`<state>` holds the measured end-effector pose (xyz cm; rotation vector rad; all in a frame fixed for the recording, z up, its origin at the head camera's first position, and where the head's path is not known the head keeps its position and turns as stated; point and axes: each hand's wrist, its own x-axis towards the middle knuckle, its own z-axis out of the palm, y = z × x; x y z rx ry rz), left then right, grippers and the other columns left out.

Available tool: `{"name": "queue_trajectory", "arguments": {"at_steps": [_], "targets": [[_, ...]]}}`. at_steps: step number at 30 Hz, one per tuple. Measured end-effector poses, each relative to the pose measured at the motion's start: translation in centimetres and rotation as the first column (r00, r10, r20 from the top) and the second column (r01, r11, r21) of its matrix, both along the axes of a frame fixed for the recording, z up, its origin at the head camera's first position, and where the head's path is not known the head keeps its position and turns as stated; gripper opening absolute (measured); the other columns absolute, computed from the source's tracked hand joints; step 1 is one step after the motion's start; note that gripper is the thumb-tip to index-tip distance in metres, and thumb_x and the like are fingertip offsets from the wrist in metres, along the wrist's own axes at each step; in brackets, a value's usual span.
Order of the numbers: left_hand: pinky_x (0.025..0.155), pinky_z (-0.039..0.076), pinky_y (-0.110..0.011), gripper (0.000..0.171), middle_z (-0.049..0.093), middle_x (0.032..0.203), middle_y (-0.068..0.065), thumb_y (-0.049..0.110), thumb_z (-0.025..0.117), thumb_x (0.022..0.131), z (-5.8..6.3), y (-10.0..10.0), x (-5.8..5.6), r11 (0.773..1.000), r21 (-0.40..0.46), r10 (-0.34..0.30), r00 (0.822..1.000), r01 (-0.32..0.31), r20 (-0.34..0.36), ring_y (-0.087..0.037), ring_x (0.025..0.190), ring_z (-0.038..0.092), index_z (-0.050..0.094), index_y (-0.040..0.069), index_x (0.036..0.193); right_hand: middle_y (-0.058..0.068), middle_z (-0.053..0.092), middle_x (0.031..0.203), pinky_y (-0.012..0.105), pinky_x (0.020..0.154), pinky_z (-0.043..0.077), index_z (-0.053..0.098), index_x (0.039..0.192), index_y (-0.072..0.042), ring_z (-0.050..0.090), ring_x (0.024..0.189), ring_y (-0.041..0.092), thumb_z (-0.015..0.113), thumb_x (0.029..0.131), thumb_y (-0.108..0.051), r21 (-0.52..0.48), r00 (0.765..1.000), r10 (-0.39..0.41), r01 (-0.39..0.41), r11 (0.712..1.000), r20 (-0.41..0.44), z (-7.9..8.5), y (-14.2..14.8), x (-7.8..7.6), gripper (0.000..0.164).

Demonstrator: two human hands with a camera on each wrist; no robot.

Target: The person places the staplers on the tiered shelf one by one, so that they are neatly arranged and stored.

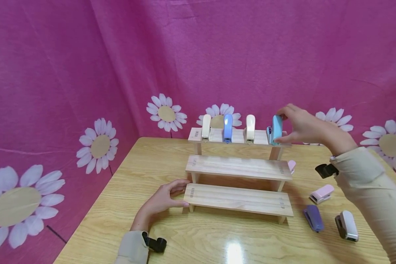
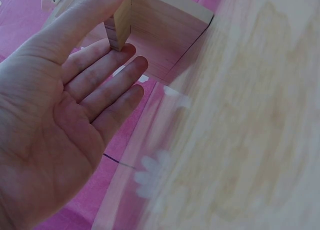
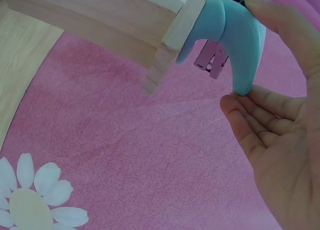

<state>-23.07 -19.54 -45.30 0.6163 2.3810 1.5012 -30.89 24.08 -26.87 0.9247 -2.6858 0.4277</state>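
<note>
My right hand [image 1: 304, 126] pinches a turquoise stapler [image 1: 277, 129] lengthwise, thumb at its front end and fingertips at its back end. The stapler stands on the right end of the top step of a three-step wooden rack [image 1: 239, 167]; the right wrist view shows its handle [image 3: 242, 50] and pinkish inner part. To its left on that step stand a cream stapler [image 1: 250, 128], a blue stapler [image 1: 228, 128] and a white stapler [image 1: 206, 127]. My left hand [image 1: 161, 198] is at the left end of the lowest step, its fingers loosely extended in the left wrist view.
Right of the rack on the wooden table [image 1: 118, 216] lie a pink stapler [image 1: 322, 193], a purple stapler [image 1: 314, 218] and a white-and-dark stapler [image 1: 347, 225]. Another pink item [image 1: 292, 165] is partly hidden behind the rack. A magenta flowered cloth [image 1: 184, 47] hangs behind.
</note>
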Motion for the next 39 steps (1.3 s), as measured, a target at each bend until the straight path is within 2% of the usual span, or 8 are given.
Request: {"name": "queue_trajectory", "arguments": {"at_steps": [10, 16, 24, 29, 36, 39], "targets": [[0.109, 0.037, -0.04, 0.072, 0.048, 0.141, -0.005, 0.026, 0.078, 0.075, -0.2, 0.0, -0.1, 1.0, -0.012, 0.004, 1.0, -0.003, 0.003, -0.023, 0.131, 0.045, 0.045, 0.013, 0.138, 0.017, 0.053, 0.111, 0.049, 0.088, 0.049, 0.048, 0.12, 0.007, 0.056, 0.102, 0.031, 0.084, 0.067, -0.028, 0.042, 1.0, -0.001, 0.0, 0.999, 0.021, 0.0, -0.4, -0.2, 0.073], [0.11, 0.035, -0.044, 0.072, 0.047, 0.141, -0.01, 0.019, 0.077, 0.076, 0.2, 0.3, 0.0, 1.0, -0.005, -0.004, 1.0, 0.004, 0.012, -0.028, 0.131, 0.043, 0.043, 0.007, 0.138, 0.017, 0.053, 0.111, 0.049, 0.087, 0.05, 0.049, 0.121, 0.006, 0.056, 0.102, 0.031, 0.084, 0.067, -0.03, 0.053, 1.0, -0.004, 0.003, 0.999, 0.016, 0.0, -0.5, 0.0, 0.075], [0.11, 0.036, -0.04, 0.071, 0.048, 0.14, -0.005, 0.026, 0.078, 0.075, 0.0, -0.1, 0.0, 1.0, 0.002, -0.002, 1.0, 0.002, 0.005, -0.023, 0.131, 0.045, 0.046, 0.014, 0.137, 0.018, 0.054, 0.113, 0.051, 0.091, 0.047, 0.049, 0.122, 0.005, 0.055, 0.106, 0.034, 0.084, 0.066, -0.031, 0.002, 1.0, 0.003, -0.002, 1.0, -0.024, -0.6, -0.1, 0.0, 0.075], [0.11, 0.036, -0.041, 0.071, 0.048, 0.141, -0.005, 0.025, 0.078, 0.075, 0.0, 0.1, 0.0, 1.0, -0.006, 0.002, 1.0, -0.002, 0.008, -0.023, 0.131, 0.045, 0.046, 0.013, 0.137, 0.02, 0.054, 0.118, 0.053, 0.09, 0.046, 0.049, 0.125, 0.004, 0.054, 0.111, 0.036, 0.082, 0.069, -0.03, -0.027, 0.999, -0.04, 0.04, 0.999, -0.016, -0.6, 1.6, 0.9, 0.073], [0.109, 0.035, -0.047, 0.072, 0.047, 0.14, -0.013, 0.02, 0.077, 0.077, 1.5, 0.5, 0.9, 1.0, 0.006, -0.003, 1.0, 0.003, 0.02, -0.031, 0.131, 0.044, 0.043, 0.004, 0.138, 0.018, 0.056, 0.114, 0.049, 0.087, 0.042, 0.052, 0.122, 0.003, 0.052, 0.107, 0.033, 0.083, 0.068, -0.023, -0.063, 0.995, -0.09, 0.088, 0.994, -0.041, -1.7, 5.2, 1.7, 0.067], [0.109, 0.036, -0.045, 0.072, 0.047, 0.141, -0.011, 0.02, 0.077, 0.077, 1.1, 0.4, 0.7, 1.0, 0.005, 0.003, 1.0, -0.003, 0.017, -0.029, 0.131, 0.044, 0.043, 0.006, 0.138, 0.017, 0.057, 0.112, 0.047, 0.085, 0.042, 0.053, 0.12, 0.002, 0.052, 0.105, 0.033, 0.083, 0.068, -0.022, -0.074, 0.993, -0.102, 0.097, 0.992, -0.058, -2.5, 6.8, 2.1, 0.064]]}}
